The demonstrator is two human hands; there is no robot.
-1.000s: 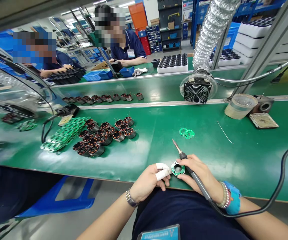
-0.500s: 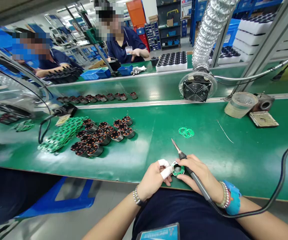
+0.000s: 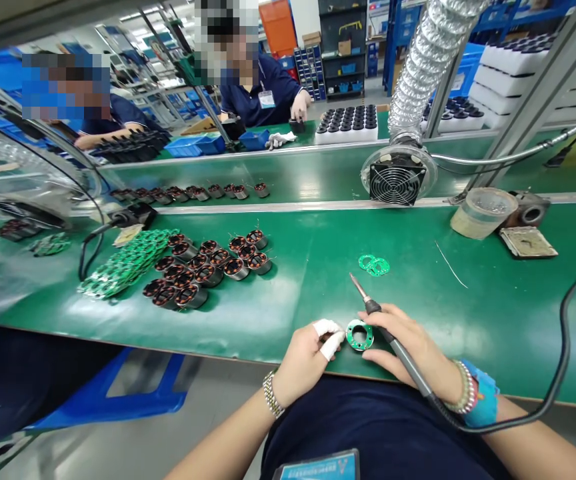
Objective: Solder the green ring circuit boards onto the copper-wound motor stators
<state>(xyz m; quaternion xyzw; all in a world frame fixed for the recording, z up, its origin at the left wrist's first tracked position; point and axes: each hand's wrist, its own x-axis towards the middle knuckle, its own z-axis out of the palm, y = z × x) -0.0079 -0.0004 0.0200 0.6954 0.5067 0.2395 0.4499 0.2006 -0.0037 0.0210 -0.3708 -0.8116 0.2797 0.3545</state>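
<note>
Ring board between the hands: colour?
Ring board: mostly green, seen best in the head view.

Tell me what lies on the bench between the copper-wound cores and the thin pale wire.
Overlapping green ring boards lie there, in the head view.

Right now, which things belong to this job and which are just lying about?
Likely job things: soldering iron in the right hand, ring board between it and the left hand, wound coils, stacked green boards.

Seemingly lying about: thin strand, white glove.
</note>
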